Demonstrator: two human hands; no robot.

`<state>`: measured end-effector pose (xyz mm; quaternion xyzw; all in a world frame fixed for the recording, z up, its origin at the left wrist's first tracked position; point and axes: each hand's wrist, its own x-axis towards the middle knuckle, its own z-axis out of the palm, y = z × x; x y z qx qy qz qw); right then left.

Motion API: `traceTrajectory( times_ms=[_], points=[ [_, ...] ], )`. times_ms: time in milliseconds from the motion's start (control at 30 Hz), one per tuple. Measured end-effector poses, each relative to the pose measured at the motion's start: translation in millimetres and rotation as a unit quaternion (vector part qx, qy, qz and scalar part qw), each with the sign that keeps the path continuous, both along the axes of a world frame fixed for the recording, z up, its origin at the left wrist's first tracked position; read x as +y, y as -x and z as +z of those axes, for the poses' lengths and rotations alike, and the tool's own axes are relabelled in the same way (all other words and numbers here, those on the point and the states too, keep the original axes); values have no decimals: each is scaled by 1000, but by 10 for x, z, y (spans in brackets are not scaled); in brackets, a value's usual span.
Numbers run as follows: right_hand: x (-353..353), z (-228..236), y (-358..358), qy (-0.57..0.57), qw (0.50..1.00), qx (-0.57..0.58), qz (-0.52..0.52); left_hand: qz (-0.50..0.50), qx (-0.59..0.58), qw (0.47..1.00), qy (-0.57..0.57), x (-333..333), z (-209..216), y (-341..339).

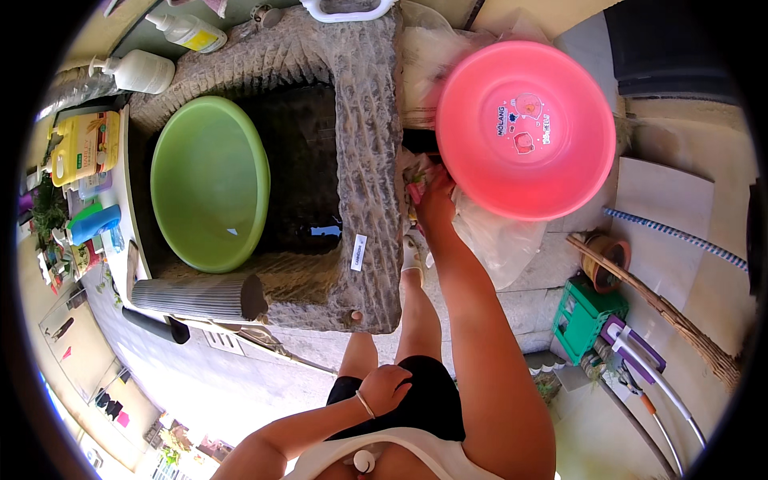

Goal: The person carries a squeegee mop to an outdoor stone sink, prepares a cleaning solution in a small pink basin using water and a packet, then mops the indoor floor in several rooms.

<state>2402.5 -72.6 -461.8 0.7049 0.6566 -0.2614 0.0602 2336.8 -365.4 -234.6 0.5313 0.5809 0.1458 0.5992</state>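
Note:
My right hand (436,198) reaches down along the right side of the stone sink (370,144), next to the rim of a pink plastic basin (488,168). Its fingers are closed at a small pink and greenish item (414,190), too hidden to name. My left hand (386,390), with a bracelet at the wrist, lies across my black shorts, fingers loosely out and nothing in them. Inside the sink a green basin (210,184) leans tilted at the left, beside dark water.
Pump bottles (144,72) and a yellow jug (84,148) line the sink's left and far edges. A ridged grey board (192,296) lies across its near left corner. Clear plastic sheeting (504,248) hangs under the pink basin. At right are a green crate (588,320) and a wooden stick (656,304).

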Motion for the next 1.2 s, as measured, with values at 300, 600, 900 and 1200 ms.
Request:
traceTrajectory(
  times_ms=[300,600,900,1200],
  points=[
    [33,-733,-84,-136,988,-52,43,-98,69,981,150,-760,-317,4],
    [-164,-742,-195,-151,965,79,198,-132,130,965,185,-1018,-552,135],
    [-276,31,95,-132,958,160,196,-141,149,952,227,-1087,-625,183],
    [-196,-74,-39,-12,972,229,47,-145,158,938,271,-1129,-755,250]
  ],
)
